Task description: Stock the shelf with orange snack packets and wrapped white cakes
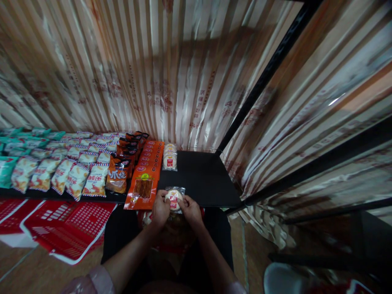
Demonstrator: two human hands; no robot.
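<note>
**Both hands hold a clear packet at the near edge of a black shelf**

The left hand (160,210) and the right hand (190,210) meet at the near edge of the black shelf (202,179). Between them is a small clear packet (174,198) with a pale round cake inside and a red label. The left hand's fingers curl around the packet's left side, and the right hand's fingertips pinch its right near corner. The packet lies on the shelf edge, just right of a row of orange packets (143,188).

Farther back on the shelf, a short row of the same round cake packets (170,160) runs toward the far wall, touching the right side of the orange row. Left of the orange row stand dark brown snack bags (119,173), then rows of white bags with red stripes (76,175), then green bags (6,169) at the far left. A striped curtain (153,73) hangs behind the shelf. Red plastic baskets (67,228) lie on the floor, near and to the left. Something red in clear wrapping (171,232) rests in the person's lap beneath the hands; what it is cannot be made out.
</note>
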